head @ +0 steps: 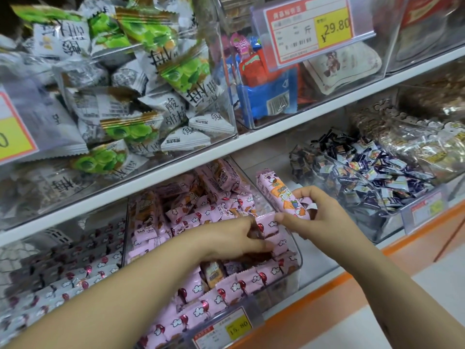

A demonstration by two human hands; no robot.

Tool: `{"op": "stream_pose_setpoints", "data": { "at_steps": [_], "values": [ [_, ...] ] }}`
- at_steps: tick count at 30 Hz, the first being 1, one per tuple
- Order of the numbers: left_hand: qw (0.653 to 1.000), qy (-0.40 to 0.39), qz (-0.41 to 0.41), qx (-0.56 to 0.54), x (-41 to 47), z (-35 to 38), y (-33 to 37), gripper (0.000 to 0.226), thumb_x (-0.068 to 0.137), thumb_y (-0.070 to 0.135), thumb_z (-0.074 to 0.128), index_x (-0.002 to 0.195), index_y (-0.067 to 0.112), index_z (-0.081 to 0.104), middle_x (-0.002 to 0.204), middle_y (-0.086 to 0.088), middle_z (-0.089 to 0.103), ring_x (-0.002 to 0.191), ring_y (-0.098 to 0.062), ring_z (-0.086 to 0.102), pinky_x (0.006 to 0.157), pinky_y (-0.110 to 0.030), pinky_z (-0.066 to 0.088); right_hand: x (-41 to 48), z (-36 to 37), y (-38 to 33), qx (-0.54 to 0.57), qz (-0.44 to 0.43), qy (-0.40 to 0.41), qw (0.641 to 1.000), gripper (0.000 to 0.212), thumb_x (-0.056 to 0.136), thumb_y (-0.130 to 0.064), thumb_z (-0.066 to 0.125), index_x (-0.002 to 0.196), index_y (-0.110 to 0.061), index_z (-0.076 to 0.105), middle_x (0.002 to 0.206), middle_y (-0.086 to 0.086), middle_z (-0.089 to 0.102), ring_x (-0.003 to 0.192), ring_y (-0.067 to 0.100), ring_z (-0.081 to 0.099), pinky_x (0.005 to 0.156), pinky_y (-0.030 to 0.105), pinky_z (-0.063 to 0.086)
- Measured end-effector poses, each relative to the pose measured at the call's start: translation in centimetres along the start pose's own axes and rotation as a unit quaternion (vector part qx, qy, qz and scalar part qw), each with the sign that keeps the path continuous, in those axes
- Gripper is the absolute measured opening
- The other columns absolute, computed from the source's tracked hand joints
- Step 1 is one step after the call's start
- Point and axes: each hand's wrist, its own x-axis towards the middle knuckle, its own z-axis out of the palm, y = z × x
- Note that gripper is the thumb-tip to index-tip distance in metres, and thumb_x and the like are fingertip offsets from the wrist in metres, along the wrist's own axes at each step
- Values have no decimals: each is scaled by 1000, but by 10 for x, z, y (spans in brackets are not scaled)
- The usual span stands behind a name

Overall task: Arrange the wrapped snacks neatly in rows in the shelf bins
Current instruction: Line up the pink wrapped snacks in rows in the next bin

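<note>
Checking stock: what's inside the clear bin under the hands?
Mostly pink wrapped snacks, rowed in front, jumbled behind. The left hand covers the middle; lower layers are hidden.

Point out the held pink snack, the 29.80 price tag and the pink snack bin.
Held pink snack [282, 195]: head view, its orange printed middle.
29.80 price tag [333, 30]: head view, its yellow panel.
Pink snack bin [298, 263]: head view, its clear right corner.

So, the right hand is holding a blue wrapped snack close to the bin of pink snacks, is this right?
No. The head view shows that the wrapped snack in the right hand is pink, not blue; it is held close to the bin of pink snacks.
</note>
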Motion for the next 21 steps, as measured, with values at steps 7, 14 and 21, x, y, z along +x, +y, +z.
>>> {"op": "stream_pose_setpoints", "data": {
  "at_steps": [7, 14, 21],
  "values": [
    [991, -20, -20, 133, 1, -4, 11, 38, 91, 55, 50, 69, 25, 39, 66, 7, 44, 59, -11, 46, 56, -27, 36, 1, 2, 1, 9, 8, 1, 1000, 31, 74, -31, 77, 92, -28, 52, 81, 22, 68, 63, 27, 51, 60, 38, 40],
    [994, -66, 24, 84, -5, -35, -2, 30, 93, 15, 59, 122, 17, 56, 121, 2, 65, 114, -14, 59, 102, -33, 45, -1, -2, 2, 7, 14, -2, 1000, 31, 73, -31, 77, 93, -27, 53, 88, 29, 64, 61, 24, 48, 60, 36, 38],
    [976, -10, -6, 217, -13, -34, -21, 36, 92, 17, 59, 128, 24, 58, 116, 10, 66, 99, -5, 61, 92, -22, 47, -2, -3, 2, 7, -2, -1, 1000, 28, 75, -26, 77, 91, -26, 54, 76, 8, 70, 61, 25, 51, 57, 34, 41]
  ]
}}
